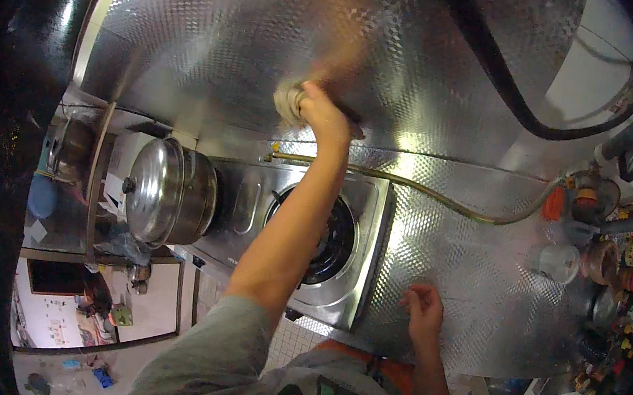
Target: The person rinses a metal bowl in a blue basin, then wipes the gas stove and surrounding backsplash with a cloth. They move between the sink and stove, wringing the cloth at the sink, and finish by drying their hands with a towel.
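Observation:
My left arm reaches up over the gas stove, and my left hand [324, 113] is closed round a bunched pale cloth [289, 104]. It holds the cloth against the shiny, foil-patterned wall [217, 40] behind the stove; the hand is slightly blurred. Lower right, my right hand [425, 309] hovers by the foil-covered counter [469, 291], with its fingers loosely bent and nothing visible in them. Under my left forearm lies the steel gas stove [360, 279], its black burner [339, 238] partly hidden by the arm.
A large lidded steel pot [193, 192] stands left of the burner. A gas hose [439, 201] runs along the counter's back. A thick black hose [498, 85] hangs at upper right. Jars and a clear tub [559, 263] crowd the right side. Shelves [58, 236] hold pots at left.

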A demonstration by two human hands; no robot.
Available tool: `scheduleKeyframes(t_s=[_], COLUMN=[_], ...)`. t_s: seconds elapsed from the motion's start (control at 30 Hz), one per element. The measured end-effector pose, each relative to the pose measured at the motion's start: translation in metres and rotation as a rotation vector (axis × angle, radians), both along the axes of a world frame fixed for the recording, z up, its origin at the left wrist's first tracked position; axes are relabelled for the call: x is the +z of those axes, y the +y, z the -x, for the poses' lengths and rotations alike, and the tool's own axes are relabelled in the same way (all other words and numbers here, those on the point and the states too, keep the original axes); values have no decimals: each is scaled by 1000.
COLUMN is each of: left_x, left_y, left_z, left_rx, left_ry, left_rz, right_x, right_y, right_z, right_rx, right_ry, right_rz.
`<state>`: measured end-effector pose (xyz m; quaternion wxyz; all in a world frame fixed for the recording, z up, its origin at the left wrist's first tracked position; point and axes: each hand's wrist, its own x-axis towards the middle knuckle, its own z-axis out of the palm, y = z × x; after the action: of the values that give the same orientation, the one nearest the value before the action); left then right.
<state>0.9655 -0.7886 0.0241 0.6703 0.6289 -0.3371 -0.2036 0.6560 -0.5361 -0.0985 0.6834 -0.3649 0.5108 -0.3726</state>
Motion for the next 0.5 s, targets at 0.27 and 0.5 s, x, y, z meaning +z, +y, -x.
scheduleKeyframes(t_s=[0.27, 0.5], left_x=[134, 72], left_y=[-19, 0], left_z=[-162, -198], left_rx=[730, 836], left_ry=[-1490, -279], left_rz=[120, 267], right_x=[6, 9], right_y=[2, 6], right_z=[-5, 18], right_rx=[-41, -66], right_ry=[-49, -56], right_rz=[-29, -108])
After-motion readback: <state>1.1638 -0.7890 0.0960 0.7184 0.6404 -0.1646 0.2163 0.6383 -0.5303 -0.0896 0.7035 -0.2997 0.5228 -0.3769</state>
